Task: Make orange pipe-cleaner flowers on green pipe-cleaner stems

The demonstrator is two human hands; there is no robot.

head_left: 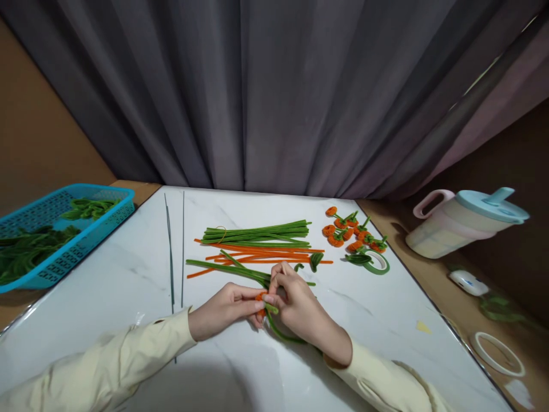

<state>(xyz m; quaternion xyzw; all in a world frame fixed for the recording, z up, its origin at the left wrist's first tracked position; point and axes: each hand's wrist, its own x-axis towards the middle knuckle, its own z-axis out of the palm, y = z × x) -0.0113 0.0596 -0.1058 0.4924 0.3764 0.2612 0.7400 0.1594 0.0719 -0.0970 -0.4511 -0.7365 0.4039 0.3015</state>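
Low over the middle of the marbled table [206,360], my two hands meet at a small orange pipe-cleaner piece [259,297]. Its orange coils sit pinched between the fingers of my left hand [225,309]. My right hand [295,303] is closed on a green pipe cleaner [283,333] at the orange piece, and the green length curves down beneath that hand. Fingers partly cover where orange and green meet. Just beyond lie loose green pipe cleaners [227,269], orange pipe cleaners [257,253] and a bundle of green stems [257,234].
Several finished orange pieces with green stems [337,237] lie at the back right, beside a roll of green tape [388,266]. Thin dark wires [169,252] lie at left. A blue basket [98,226] holds green pieces. Off the right edge stand a lidded jug [450,229] and a white case [468,282].
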